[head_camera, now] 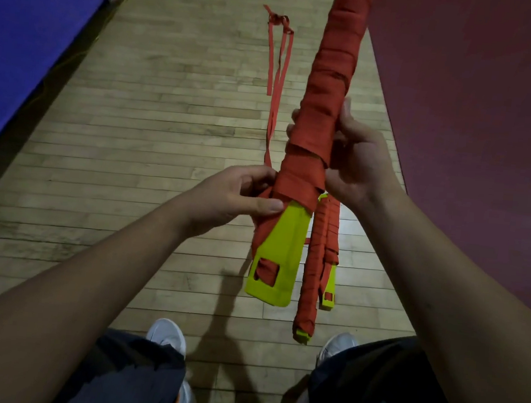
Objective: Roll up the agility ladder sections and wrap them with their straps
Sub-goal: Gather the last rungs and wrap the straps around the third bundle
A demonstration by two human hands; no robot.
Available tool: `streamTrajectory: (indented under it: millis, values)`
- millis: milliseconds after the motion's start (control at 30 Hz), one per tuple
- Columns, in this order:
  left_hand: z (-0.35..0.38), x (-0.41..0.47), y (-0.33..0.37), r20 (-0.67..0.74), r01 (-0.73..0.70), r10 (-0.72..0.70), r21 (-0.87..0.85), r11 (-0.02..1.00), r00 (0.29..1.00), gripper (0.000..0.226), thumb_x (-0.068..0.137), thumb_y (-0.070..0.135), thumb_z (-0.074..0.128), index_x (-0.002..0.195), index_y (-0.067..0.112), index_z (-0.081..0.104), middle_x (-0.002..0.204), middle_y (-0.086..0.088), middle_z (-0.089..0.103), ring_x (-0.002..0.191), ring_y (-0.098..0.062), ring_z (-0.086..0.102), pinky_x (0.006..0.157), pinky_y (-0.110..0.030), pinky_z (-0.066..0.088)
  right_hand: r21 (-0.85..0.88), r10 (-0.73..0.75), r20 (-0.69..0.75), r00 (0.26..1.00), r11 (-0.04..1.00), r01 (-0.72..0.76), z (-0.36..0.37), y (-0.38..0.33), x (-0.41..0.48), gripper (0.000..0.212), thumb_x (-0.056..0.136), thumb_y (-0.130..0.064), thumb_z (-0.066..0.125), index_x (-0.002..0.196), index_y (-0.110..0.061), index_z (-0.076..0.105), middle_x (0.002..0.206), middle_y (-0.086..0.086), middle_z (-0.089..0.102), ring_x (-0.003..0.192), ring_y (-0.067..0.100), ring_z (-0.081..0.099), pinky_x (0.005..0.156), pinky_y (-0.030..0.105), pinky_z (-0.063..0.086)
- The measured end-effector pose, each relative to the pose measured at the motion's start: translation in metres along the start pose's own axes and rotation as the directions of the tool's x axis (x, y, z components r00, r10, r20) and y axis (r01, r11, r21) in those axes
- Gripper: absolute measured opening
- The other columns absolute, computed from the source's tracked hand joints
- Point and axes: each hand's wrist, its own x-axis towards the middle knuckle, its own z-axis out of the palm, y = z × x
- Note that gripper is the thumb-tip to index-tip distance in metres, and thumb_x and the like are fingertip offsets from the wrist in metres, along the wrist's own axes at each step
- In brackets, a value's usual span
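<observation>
Agility ladder bundle (327, 87) stands nearly upright in the centre of the frame, its top running out past the upper edge, and it is bound along its length in turns of red-orange strap (305, 176).

Your right hand (354, 157) is clenched round the middle of the bundle from the right side. The thumb lies up along its right edge, and the fingertips (291, 125) show on its left edge.

Your left hand (242, 196) grasps the bundle just below, from the left. Its thumb lies across onto the top of the yellow-green rung (281, 247) and its fingers are curled behind the lowest wraps. The two hands sit close together, one above the other, with the last turns of strap between them.

Below your left hand the wide rung sticks out bare, with a slot (266, 270) near its lower end that has strap threaded through it. Just right of it hang a strap-wound rung (312, 269) and the end of another rung (330, 292).

A loose strap tail (274, 105) leaves the bundle beside your left fingers and runs toward the upper centre of the frame, ending in a knot (280, 19).

Under everything is a wooden floor (155, 121), with a blue mat (25, 29) at the upper left and a dark red mat (478, 101) on the right. Your white shoes (167, 334) show at the bottom.
</observation>
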Motion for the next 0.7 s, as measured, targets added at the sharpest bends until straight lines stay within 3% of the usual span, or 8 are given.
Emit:
streamTrajectory:
  millis: [100,200,267,333,433,567,700]
  values:
    - [-0.003,0.000,0.000,0.029,0.043,-0.046,0.100,0.994,0.999,0.029,0.085,0.016,0.075,0.110,0.008,0.064,0.090,0.010,0.073,0.086,-0.006,0.069,0.074,-0.021,0.054,-0.196,0.016,-0.012,1.000,0.981,-0.018,-0.001,-0.001,0.000,0.044,0.102,-0.037,0.048,0.123,0.001,0.057,0.103,0.017,0.068,0.093,0.027,0.070,0.085,0.039,0.059]
    - [-0.009,0.002,-0.004,-0.022,0.091,-0.090,0.411,0.907,0.996,0.027,0.084,0.036,0.081,0.095,0.016,0.067,0.079,0.001,0.069,0.076,-0.015,0.069,0.070,-0.034,0.057,-0.354,-0.045,0.013,0.999,0.934,0.047,0.000,0.003,0.000,0.040,0.104,-0.029,0.044,0.095,0.006,0.060,0.076,0.022,0.057,0.087,0.033,0.064,0.091,0.048,0.059]
    - [-0.013,0.002,-0.008,-0.066,0.127,-0.109,0.566,0.814,0.992,0.024,0.085,0.036,0.080,0.083,0.018,0.065,0.070,0.004,0.065,0.065,-0.009,0.064,0.062,-0.027,0.050,-0.393,-0.069,0.024,0.997,0.917,0.073,0.004,0.003,-0.004,0.034,0.107,-0.022,0.040,0.106,0.007,0.058,0.058,0.009,0.060,0.076,0.027,0.064,0.100,0.053,0.052]
    - [-0.016,0.001,-0.006,-0.091,0.149,-0.118,0.626,0.765,0.989,0.019,0.085,0.030,0.080,0.080,0.024,0.063,0.066,0.007,0.067,0.059,-0.003,0.064,0.057,-0.020,0.045,-0.403,-0.086,0.032,0.996,0.911,0.091,0.005,0.000,-0.006,0.026,0.107,-0.016,0.041,0.113,0.005,0.054,0.067,0.003,0.067,0.068,0.016,0.068,0.095,0.045,0.055]
    - [-0.018,-0.001,-0.004,-0.113,0.163,-0.117,0.642,0.749,0.987,0.014,0.087,0.027,0.078,0.088,0.022,0.065,0.075,-0.001,0.075,0.069,-0.012,0.073,0.064,-0.027,0.053,-0.499,-0.134,0.022,0.991,0.857,0.127,0.001,-0.002,-0.004,0.023,0.106,-0.014,0.046,0.118,0.004,0.053,0.065,-0.003,0.064,0.053,0.006,0.060,0.080,0.042,0.053]
    - [-0.007,-0.001,-0.001,-0.200,0.186,-0.095,0.507,0.842,0.975,0.019,0.090,0.034,0.074,0.098,0.018,0.067,0.085,-0.004,0.076,0.076,-0.023,0.075,0.073,-0.043,0.059,-0.601,-0.233,-0.102,0.967,0.789,0.127,-0.007,0.004,0.003,0.033,0.094,-0.018,0.068,0.119,0.001,0.057,0.102,0.014,0.064,0.094,0.028,0.065,0.087,0.059,0.056]
    - [0.007,0.000,-0.004,-0.311,0.261,-0.111,0.494,0.829,0.944,0.046,0.071,0.059,0.081,0.099,0.026,0.067,0.089,0.007,0.071,0.078,-0.008,0.070,0.069,-0.027,0.058,-0.648,-0.297,-0.240,0.924,0.758,0.075,-0.010,0.018,0.009,0.044,0.087,-0.024,0.078,0.113,0.004,0.056,0.104,0.016,0.064,0.097,0.026,0.070,0.084,0.056,0.060]
